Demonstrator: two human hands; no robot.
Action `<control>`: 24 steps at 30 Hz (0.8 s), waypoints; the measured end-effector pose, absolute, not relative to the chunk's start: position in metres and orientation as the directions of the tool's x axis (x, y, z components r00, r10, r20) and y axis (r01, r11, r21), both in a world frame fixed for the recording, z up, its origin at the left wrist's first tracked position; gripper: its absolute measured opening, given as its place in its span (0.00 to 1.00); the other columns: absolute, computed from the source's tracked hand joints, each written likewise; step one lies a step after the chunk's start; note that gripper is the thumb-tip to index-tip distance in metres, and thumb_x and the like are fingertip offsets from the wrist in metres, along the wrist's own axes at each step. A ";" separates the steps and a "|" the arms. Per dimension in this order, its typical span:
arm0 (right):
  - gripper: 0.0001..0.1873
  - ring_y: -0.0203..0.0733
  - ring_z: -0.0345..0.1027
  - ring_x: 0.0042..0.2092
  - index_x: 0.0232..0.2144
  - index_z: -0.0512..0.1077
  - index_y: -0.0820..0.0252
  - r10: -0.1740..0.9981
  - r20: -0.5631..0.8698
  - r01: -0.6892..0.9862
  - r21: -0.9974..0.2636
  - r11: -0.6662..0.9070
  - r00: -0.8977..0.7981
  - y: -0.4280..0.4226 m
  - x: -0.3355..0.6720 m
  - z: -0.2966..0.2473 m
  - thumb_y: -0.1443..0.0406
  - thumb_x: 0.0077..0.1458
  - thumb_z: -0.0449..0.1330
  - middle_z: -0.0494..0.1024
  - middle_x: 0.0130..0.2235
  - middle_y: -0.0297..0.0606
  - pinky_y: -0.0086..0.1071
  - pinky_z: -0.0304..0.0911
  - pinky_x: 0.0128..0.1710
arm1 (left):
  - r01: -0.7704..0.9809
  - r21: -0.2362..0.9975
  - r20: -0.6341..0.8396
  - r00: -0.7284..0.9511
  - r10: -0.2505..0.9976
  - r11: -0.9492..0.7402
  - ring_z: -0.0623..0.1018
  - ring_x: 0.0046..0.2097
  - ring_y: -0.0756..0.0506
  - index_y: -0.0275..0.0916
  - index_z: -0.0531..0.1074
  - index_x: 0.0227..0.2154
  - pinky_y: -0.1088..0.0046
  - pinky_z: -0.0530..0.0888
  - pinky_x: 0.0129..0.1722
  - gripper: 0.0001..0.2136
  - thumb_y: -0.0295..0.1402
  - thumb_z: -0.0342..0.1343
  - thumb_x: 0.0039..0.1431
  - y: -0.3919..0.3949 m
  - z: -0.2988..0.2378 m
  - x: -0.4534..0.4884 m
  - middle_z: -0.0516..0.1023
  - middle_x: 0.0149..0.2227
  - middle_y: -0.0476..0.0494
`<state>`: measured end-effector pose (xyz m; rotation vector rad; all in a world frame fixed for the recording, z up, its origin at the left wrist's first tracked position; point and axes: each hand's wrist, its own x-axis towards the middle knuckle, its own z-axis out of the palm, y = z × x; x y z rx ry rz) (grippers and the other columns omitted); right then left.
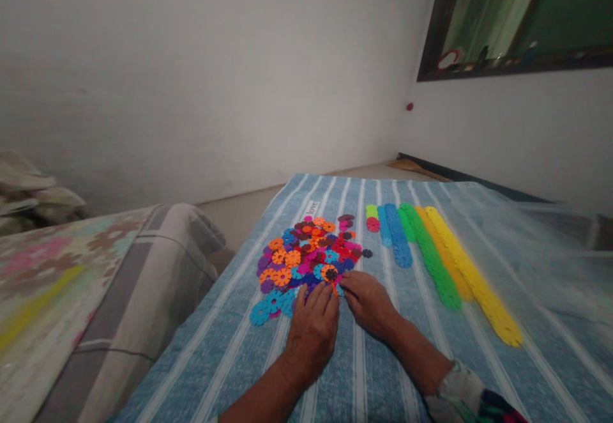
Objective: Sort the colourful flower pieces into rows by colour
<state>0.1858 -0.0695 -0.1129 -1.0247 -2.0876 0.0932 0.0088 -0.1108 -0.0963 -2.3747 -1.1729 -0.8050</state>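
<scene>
A loose pile of plastic snowflake discs (293, 258) in orange, purple, red, pink, blue and brown lies on the blue striped cloth. My left hand (313, 324) rests on the near edge of the pile, fingers stretched out and a little apart over some blue discs. Just right of it, my right hand (371, 301) has its fingers bent together at the pile's right edge; whatever is between the fingertips is too small to make out. Close to both hands' fingertips sits an orange disc (326, 269) with a black disc (331, 275) on it.
Right of the pile lie overlapping rows of discs: yellow (472, 276), green (431, 260), blue (397, 238), and a short lime and red one. A hazy transparent plastic sheet (550, 244) covers the table's right side. A cloth-covered surface (158, 269) stands at left.
</scene>
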 end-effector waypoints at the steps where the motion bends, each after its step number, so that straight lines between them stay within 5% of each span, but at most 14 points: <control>1: 0.15 0.46 0.72 0.49 0.44 0.75 0.57 0.698 0.620 0.635 -0.386 0.669 -0.359 -0.070 0.185 -0.113 0.71 0.57 0.54 0.79 0.47 0.45 0.43 0.67 0.51 | 0.808 -0.076 0.643 0.488 0.590 -0.585 0.74 0.52 0.38 0.34 0.72 0.45 0.50 0.61 0.56 0.13 0.23 0.48 0.60 -0.111 -0.097 0.009 0.78 0.49 0.37; 9: 0.17 0.49 0.66 0.54 0.48 0.72 0.60 0.708 0.695 0.744 -0.407 0.529 -0.124 -0.060 0.189 -0.110 0.69 0.58 0.52 0.75 0.50 0.49 0.47 0.61 0.56 | 0.806 -0.084 0.639 0.494 0.589 -0.586 0.74 0.52 0.38 0.35 0.72 0.45 0.51 0.60 0.56 0.13 0.23 0.48 0.61 -0.110 -0.095 0.008 0.78 0.48 0.37; 15: 0.26 0.57 0.63 0.55 0.55 0.66 0.67 0.870 0.492 0.869 -0.440 0.225 0.024 -0.038 0.195 -0.106 0.61 0.56 0.57 0.69 0.54 0.56 0.51 0.60 0.55 | 0.793 -0.096 0.652 0.507 0.564 -0.601 0.75 0.51 0.39 0.35 0.73 0.43 0.51 0.61 0.56 0.12 0.23 0.48 0.61 -0.107 -0.092 0.007 0.79 0.47 0.37; 24: 0.26 0.53 0.62 0.57 0.57 0.63 0.64 0.868 0.495 0.792 -0.517 0.325 -0.033 -0.034 0.174 -0.108 0.60 0.59 0.55 0.69 0.55 0.52 0.48 0.58 0.58 | 0.791 -0.085 0.639 0.509 0.576 -0.606 0.75 0.51 0.39 0.36 0.73 0.43 0.51 0.62 0.55 0.11 0.24 0.48 0.61 -0.106 -0.094 0.006 0.79 0.47 0.37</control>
